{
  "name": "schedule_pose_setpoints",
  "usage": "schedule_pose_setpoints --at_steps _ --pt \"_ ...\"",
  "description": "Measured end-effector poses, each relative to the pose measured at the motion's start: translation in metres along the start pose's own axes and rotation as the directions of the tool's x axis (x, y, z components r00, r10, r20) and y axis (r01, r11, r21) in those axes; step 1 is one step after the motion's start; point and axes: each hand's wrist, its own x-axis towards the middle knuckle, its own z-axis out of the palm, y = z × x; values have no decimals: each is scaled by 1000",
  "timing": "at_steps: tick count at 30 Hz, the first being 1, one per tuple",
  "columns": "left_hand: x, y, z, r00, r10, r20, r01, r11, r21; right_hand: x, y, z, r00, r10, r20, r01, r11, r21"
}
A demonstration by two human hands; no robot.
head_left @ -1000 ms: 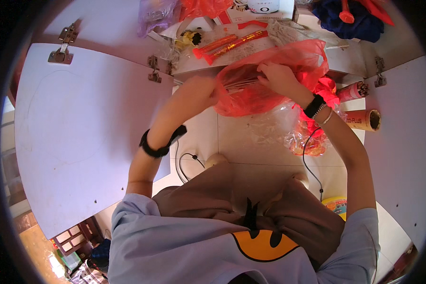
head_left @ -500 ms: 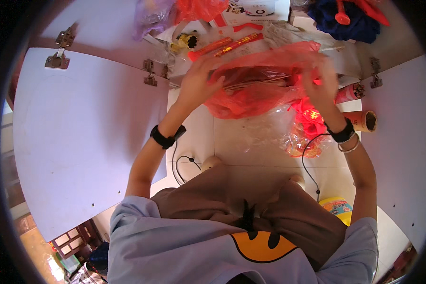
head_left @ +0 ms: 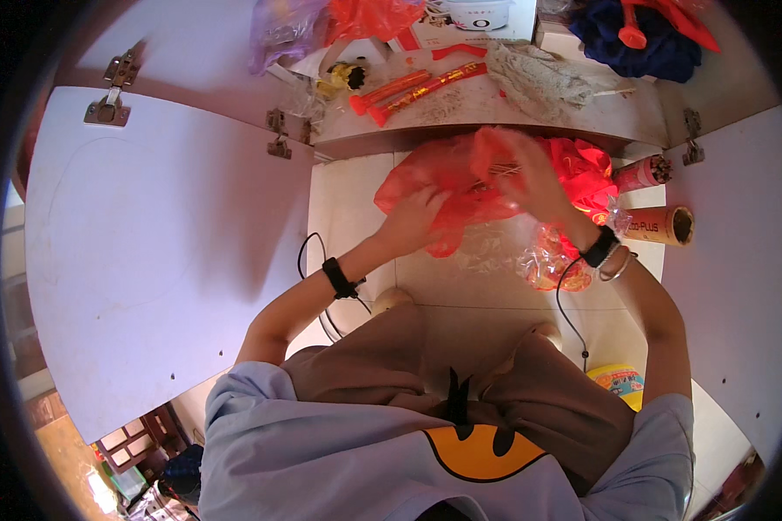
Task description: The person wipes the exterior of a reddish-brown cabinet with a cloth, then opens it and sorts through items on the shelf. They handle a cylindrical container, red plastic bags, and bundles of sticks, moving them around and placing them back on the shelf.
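A thin, see-through red plastic bag (head_left: 413, 165) is bunched up over the tiled floor, just in front of the cabinet shelf. Thin pale sticks (head_left: 504, 170) show through its right part. My left hand (head_left: 415, 217) is closed on the near left side of the bag, and a crumpled flap hangs below its fingers. At the bag's right end my right hand (head_left: 537, 178) grips the gathered plastic, its fingers somewhat blurred. Bright red packaging (head_left: 582, 169) lies right beside my right hand.
Red-and-gold tubes (head_left: 430, 94) and a grey cloth (head_left: 539, 78) lie on the shelf (head_left: 365, 139). Two cylinders, a bundle of sticks (head_left: 643, 174) and a brown tube (head_left: 660, 226), rest by the right door (head_left: 730, 260). The left door (head_left: 165, 260) stands open. Black cables (head_left: 558, 291) hang near both wrists.
The bag has come down from the shelf edge and been bunched smaller. Both hands moved nearer and closer together, uncovering the tubes and cloth on the shelf.
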Motion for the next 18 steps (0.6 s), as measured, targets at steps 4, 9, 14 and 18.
schedule_pose_setpoints --at_steps 4,9,14,18 --pt "-4 1 8 993 53 105 -84 946 312 -8 -27 26 937 -35 348 115 971 -210" --pt "-4 -20 4 995 101 24 -102 908 407 -12 -6 48 888 -64 456 298 836 -461" --pt "11 -42 -2 981 175 -83 -111 860 498 2 29 61 926 23 377 226 765 -603" --pt "31 -57 1 997 59 -54 -26 880 473 9 39 67 892 184 413 86 828 -553"
